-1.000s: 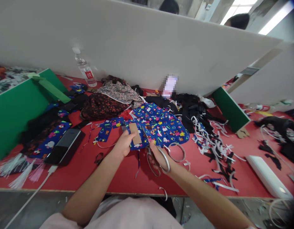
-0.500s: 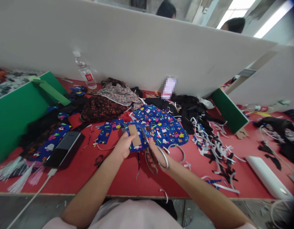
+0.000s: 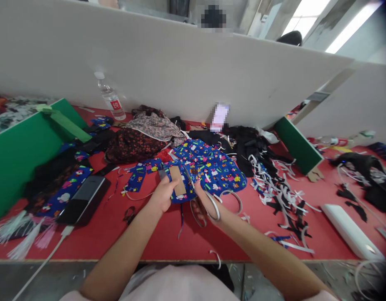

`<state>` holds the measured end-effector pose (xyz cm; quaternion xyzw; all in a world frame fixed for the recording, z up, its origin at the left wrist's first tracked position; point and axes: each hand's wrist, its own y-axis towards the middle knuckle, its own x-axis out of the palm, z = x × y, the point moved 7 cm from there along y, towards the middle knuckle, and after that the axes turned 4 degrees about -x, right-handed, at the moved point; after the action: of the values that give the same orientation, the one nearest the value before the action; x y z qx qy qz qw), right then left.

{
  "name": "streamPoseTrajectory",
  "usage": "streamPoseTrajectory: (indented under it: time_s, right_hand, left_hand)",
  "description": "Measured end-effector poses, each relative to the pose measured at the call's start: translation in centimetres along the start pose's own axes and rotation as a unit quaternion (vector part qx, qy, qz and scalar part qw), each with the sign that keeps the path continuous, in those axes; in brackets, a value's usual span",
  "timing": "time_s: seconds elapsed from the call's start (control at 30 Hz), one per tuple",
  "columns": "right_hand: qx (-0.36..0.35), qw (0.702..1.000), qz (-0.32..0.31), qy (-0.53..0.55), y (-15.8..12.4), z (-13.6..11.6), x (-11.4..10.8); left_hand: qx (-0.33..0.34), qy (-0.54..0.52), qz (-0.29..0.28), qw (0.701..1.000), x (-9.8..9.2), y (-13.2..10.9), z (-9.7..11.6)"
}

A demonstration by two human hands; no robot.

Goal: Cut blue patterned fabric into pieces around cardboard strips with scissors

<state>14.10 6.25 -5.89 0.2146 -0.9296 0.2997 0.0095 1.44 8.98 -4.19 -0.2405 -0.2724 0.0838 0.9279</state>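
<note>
My left hand pinches a small brown cardboard template against the edge of a blue cartoon-print fabric on the red table. My right hand is closed round the handles of large silver scissors. The scissors' blades point up along the right side of the template, into the blue fabric. A small strip of the same blue fabric lies just left of my left hand.
A dark phone or power bank with a white cable lies at left. Dark floral cloth, a water bottle and a green board stand behind. White and black trimmings and a white bar lie at right.
Both hands stay on the template and scissors. The view has tilted slightly, so hands and fabric sit a little lower and further left in the picture.
</note>
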Motion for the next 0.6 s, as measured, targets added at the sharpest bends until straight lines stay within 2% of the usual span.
streamPoseTrajectory:
  time_s: [0.37,0.6]
  right_hand:
    - [-0.023,0.999,0.034,-0.005,-0.01,-0.50,0.14]
    - [-0.008,0.999,0.002,0.036,0.67,-0.09,0.17]
  left_hand:
    - [-0.004,-0.004,0.001,1.000,0.19,-0.07,-0.09]
    - [-0.011,-0.005,0.001,1.000,0.36,-0.43,-0.20]
